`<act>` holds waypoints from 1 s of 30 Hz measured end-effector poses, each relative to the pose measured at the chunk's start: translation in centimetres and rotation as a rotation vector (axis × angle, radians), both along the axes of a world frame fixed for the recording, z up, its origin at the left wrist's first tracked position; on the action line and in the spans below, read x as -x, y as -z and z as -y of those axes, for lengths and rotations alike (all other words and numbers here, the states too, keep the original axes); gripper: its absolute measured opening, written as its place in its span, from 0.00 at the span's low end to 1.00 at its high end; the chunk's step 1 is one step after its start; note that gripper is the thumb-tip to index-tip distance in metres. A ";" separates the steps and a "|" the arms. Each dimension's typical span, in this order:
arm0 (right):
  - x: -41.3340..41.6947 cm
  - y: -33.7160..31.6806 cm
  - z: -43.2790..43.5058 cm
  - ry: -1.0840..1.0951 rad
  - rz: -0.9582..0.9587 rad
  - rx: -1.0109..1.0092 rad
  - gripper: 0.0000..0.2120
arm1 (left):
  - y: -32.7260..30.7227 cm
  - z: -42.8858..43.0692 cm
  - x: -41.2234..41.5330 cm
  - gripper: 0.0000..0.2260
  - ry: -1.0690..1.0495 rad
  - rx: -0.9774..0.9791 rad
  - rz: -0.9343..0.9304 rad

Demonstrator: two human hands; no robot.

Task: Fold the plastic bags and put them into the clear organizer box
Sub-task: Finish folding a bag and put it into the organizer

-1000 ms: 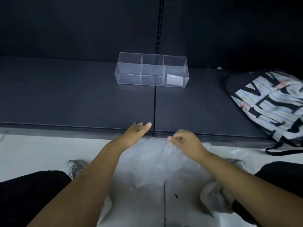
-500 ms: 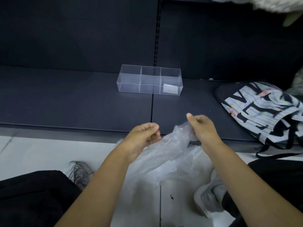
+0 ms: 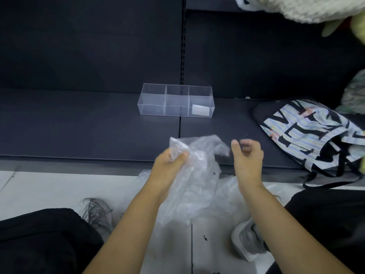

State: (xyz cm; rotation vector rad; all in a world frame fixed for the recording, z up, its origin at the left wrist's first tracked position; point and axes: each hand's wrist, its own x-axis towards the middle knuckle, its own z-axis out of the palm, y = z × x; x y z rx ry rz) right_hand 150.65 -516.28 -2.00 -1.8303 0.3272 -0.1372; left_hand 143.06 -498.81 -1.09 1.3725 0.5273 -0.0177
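- Since half a second ago the plastic bag (image 3: 194, 175) has come up higher, over the front edge of the shelf (image 3: 79, 125). The right hand (image 3: 247, 162), which was pinching the bag then, has come off it.
- Two grey shoes rest on the pale floor (image 3: 39, 186); the left shoe (image 3: 96, 211) is beside a dark trouser leg.
- One clear organizer box (image 3: 175, 100) stands on the shelf, well beyond the hands. It has three compartments in a row, and one folded white piece (image 3: 200, 110) lies in the right-hand one. The other two show nothing inside.
- The left hand (image 3: 169, 165) is clamped on the crumpled bag, thumb and fingers pinching a bunched part near its top. The rest of the bag hangs down between the forearms.
- More clear plastic (image 3: 235, 194) lies on the floor under the hands; how many bags it makes cannot be told.
- The right hand's fingers are loosely curled, with nothing between them and the thumb. The bag's edge ends just beside the thumb, and motion blur hides whether they touch.
- The right shoe (image 3: 247, 244) is below the right forearm.
- One patterned cloth bag (image 3: 308, 133) lies on the shelf at the far right.
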 end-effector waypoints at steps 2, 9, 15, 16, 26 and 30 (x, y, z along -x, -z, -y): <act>1.0 -2.2 -0.7 -0.326 0.080 -0.028 0.09 | -0.2 -0.3 -0.1 0.11 -0.081 0.039 -0.013; 3.3 -2.5 -2.3 -0.690 0.066 0.100 0.13 | -0.4 -0.1 0.0 0.20 -0.067 0.027 0.031; 1.2 -2.0 0.1 -0.520 -0.002 0.069 0.19 | 0.5 -2.7 0.1 0.21 -0.382 -0.049 0.051; 0.9 -2.0 0.4 -0.502 0.003 0.120 0.15 | 0.7 -3.2 0.2 0.19 -0.433 -0.046 0.042; 0.3 1.3 -3.4 -0.810 -0.300 0.000 0.35 | 1.4 -2.8 0.1 0.20 -0.308 0.048 0.032; -0.5 3.5 -3.7 -0.866 -0.342 -0.103 0.08 | 1.4 -2.5 0.4 0.18 -0.246 0.120 0.073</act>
